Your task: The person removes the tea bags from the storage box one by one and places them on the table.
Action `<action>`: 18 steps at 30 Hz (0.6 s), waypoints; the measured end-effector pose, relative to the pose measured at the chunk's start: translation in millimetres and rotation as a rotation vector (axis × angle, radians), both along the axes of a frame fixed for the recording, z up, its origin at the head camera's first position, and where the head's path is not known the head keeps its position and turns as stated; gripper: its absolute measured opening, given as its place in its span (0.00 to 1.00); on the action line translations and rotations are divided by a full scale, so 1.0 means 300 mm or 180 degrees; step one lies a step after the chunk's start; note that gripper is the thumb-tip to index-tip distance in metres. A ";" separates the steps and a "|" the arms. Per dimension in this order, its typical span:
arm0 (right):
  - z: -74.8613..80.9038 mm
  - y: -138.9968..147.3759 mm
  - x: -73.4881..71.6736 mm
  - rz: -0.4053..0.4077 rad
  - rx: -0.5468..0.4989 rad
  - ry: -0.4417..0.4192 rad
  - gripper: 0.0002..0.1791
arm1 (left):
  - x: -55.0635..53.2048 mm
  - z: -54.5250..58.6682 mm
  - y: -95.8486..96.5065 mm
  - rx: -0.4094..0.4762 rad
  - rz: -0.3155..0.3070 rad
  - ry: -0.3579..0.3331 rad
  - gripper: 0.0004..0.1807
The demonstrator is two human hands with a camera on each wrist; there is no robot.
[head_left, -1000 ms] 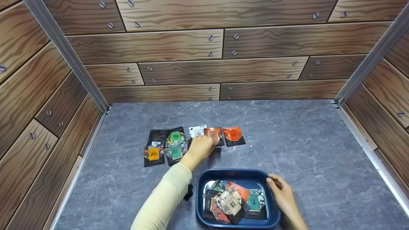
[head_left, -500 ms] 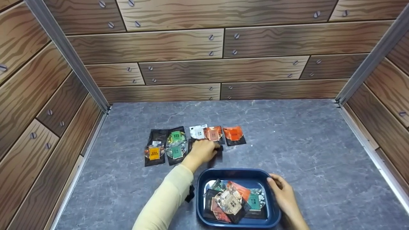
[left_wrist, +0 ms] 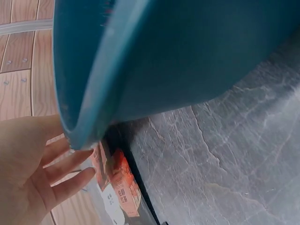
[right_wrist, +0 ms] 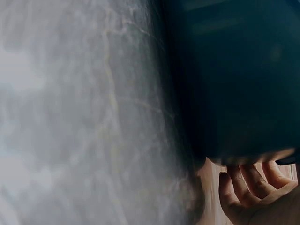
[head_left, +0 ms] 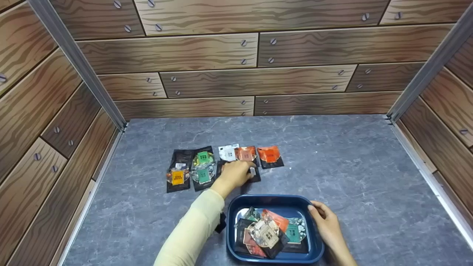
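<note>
In the head view my left hand rests over a dark packet with a barcode label, flat on the table below an orange packet and a white one. The left wrist view shows that hand with fingers loosely extended; the blue tray hides part of it. My right hand holds the right rim of the tray, thumb over the edge and fingers outside. Several packets lie overlapping in the tray, a beige-labelled one on top.
Left of my left hand lie green-labelled packets and an orange-labelled packet. A red-orange packet lies to the right. Wood-patterned walls surround the grey table at the back and sides.
My left hand has shifted toward me, off the orange and white packets. The dark packet beneath it now shows flat, its label visible. The right hand and tray have stayed put.
</note>
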State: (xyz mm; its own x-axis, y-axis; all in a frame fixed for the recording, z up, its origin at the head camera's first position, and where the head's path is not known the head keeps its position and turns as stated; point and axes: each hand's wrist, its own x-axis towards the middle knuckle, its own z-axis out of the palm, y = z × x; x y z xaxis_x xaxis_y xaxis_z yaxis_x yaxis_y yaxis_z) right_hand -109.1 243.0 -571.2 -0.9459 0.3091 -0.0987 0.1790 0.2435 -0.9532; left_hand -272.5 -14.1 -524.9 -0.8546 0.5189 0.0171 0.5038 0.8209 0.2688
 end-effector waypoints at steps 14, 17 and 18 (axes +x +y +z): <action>0.004 0.001 0.001 0.0013 0.0035 -0.0071 0.19 | 0.010 0.062 -0.013 0.0257 -0.0143 0.0060 0.13; 0.003 0.000 0.001 0.0003 0.0002 -0.0071 0.19 | 0.024 0.095 -0.001 0.0231 -0.0188 0.0115 0.13; 0.002 0.000 0.000 0.0003 -0.0009 -0.0069 0.19 | 0.030 0.105 0.004 0.0211 -0.0208 0.0135 0.13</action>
